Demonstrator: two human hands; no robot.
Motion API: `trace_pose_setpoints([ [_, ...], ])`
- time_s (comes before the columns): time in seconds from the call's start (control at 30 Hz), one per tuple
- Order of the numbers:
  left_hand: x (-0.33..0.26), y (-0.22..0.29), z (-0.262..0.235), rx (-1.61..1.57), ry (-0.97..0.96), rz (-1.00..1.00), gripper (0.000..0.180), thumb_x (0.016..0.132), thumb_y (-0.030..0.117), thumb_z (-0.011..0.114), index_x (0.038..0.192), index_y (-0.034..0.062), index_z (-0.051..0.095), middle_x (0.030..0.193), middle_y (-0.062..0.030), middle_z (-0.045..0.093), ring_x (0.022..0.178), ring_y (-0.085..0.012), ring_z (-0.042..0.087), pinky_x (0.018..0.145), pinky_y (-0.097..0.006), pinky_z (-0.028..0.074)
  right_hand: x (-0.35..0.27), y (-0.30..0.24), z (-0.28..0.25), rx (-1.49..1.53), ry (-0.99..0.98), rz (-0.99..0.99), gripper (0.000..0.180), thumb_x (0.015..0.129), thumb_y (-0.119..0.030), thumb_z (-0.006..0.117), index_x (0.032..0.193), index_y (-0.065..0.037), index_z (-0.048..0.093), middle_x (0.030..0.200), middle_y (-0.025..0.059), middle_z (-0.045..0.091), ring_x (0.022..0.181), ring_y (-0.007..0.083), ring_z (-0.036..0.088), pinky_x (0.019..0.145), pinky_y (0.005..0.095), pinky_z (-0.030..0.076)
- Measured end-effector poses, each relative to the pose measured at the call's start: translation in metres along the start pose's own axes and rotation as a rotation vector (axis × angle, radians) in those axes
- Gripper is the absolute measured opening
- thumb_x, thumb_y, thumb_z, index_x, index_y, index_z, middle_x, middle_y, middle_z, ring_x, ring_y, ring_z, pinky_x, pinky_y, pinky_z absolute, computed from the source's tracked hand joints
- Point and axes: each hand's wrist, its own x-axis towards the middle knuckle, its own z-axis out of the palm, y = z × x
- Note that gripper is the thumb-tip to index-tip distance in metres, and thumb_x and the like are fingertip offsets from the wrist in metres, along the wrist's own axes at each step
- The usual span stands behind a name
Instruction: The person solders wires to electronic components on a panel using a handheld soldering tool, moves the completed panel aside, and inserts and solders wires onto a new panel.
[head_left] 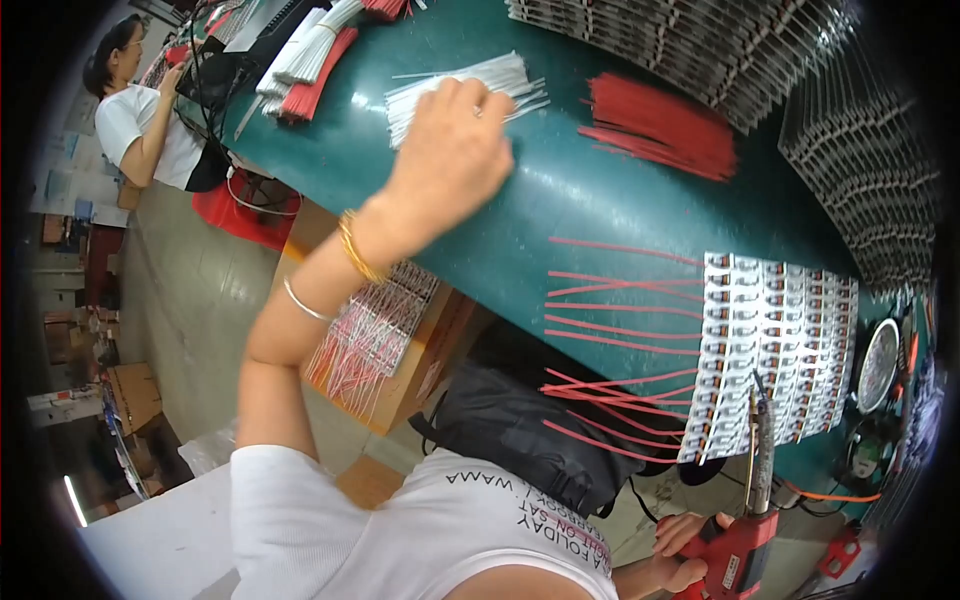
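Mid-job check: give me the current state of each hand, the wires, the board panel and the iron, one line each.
left hand: reaching out, fingers down on the white wires.
white wires: loose bundle lying on the green table.
right hand: closed around the soldering iron.
soldering iron: held, tip pointing at the board panel.
board panel: flat on the table, red wires sticking out from its left edge.
red wire pile: loose, untouched.

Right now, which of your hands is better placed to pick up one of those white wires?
Left. My left hand already rests on the white wire bundle on the green table. My right hand sits low near my body, gripping the red soldering tool.
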Motion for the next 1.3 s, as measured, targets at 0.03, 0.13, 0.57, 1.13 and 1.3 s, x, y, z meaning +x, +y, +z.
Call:
trace_pose_setpoints([
  [0.03, 0.004, -0.022, 0.003, 0.029, -0.027, 0.011, 0.028, 0.07, 0.007, 0.063, 0.096, 0.0038, 0.055, 0.09, -0.0114, 0.054, 0.088, -0.0289, 0.05, 0.078, -0.038, 0.042, 0.009, 0.005, 0.002, 0.013, -0.024, -0.012, 0.075, 0.085, -0.055, 0.054, 0.125, 0.005, 0.032, 0.049, 0.0015, 0.045, 0.035, 0.0127, 0.041, 0.037, 0.0234, 0.034],
  [0.13, 0.015, -0.041, 0.004, -0.029, -0.092, 0.03, 0.027, 0.07, 0.006, 0.062, 0.095, 0.0028, 0.055, 0.088, -0.0116, 0.056, 0.087, -0.0289, 0.052, 0.078, -0.039, 0.042, 0.032, 0.01, 0.012, 0.028, -0.065, -0.023, 0.076, 0.085, -0.055, 0.053, 0.125, 0.005, 0.032, 0.049, 0.0014, 0.045, 0.035, 0.0126, 0.041, 0.038, 0.0234, 0.034],
  [0.57, 0.043, -0.061, -0.012, -0.399, -0.385, -0.311, 0.016, 0.079, 0.011, 0.066, 0.076, -0.0037, 0.06, 0.072, -0.0134, 0.064, 0.065, -0.0173, 0.062, 0.062, -0.029, 0.048, 0.09, 0.028, 0.047, 0.132, -0.214, 0.027, 0.076, 0.085, -0.056, 0.053, 0.125, 0.005, 0.032, 0.048, 0.0012, 0.044, 0.035, 0.0123, 0.041, 0.038, 0.0233, 0.034],
  [1.13, 0.033, 0.085, 0.003, -0.973, -0.456, -0.025, 0.012, 0.079, 0.009, 0.068, 0.073, 0.0031, 0.06, 0.067, -0.0027, 0.057, 0.07, -0.0148, 0.045, 0.067, -0.027, 0.038, 0.053, -0.016, 0.072, -0.225, 0.293, 0.345, 0.091, 0.076, -0.07, 0.051, 0.125, 0.005, 0.034, 0.044, -0.0032, 0.04, 0.035, 0.0096, 0.04, 0.039, 0.0228, 0.036],
  [1.3, 0.039, 0.086, 0.01, -0.958, -0.439, 0.023, 0.012, 0.078, 0.008, 0.069, 0.072, 0.0041, 0.06, 0.065, -0.0015, 0.055, 0.069, -0.0142, 0.044, 0.067, -0.027, 0.037, 0.04, -0.013, 0.054, -0.285, 0.134, 0.336, 0.091, 0.076, -0.071, 0.05, 0.123, 0.005, 0.035, 0.044, -0.0039, 0.04, 0.035, 0.009, 0.04, 0.04, 0.0228, 0.037],
])
